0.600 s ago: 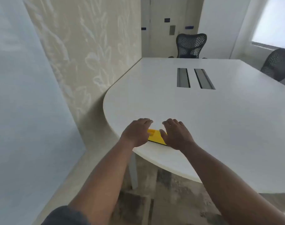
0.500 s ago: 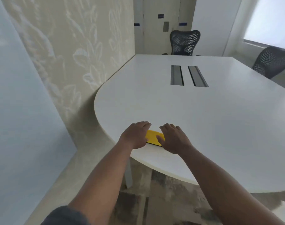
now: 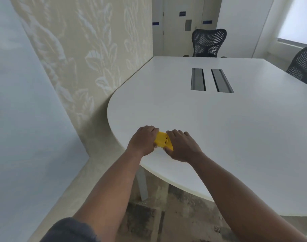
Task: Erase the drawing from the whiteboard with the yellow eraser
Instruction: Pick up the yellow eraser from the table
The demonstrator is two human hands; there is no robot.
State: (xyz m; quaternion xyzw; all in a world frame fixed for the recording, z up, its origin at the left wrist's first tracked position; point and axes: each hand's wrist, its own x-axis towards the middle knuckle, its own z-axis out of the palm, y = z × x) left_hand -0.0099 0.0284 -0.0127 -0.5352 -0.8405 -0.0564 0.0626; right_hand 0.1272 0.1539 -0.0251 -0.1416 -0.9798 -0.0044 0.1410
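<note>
The yellow eraser (image 3: 162, 140) sits near the front left edge of the white table (image 3: 219, 123), tilted up between both hands. My left hand (image 3: 142, 142) grips its left end and my right hand (image 3: 181, 147) grips its right end. Fingers cover both ends of the eraser; only its middle shows. A pale blue-white panel (image 3: 23, 119) fills the left side of the view, and I cannot tell whether it is the whiteboard. No drawing is visible on it.
Two dark cable slots (image 3: 210, 80) lie in the table's middle. A black mesh chair (image 3: 208, 43) stands at the far end, another chair (image 3: 302, 64) at the right. A patterned beige wall (image 3: 96, 58) runs along the left. A table leg (image 3: 142, 184) stands below.
The eraser lay flat on the table under both hands; now it is tipped up off the surface, with both hands closed around its ends. The view has shifted slightly.
</note>
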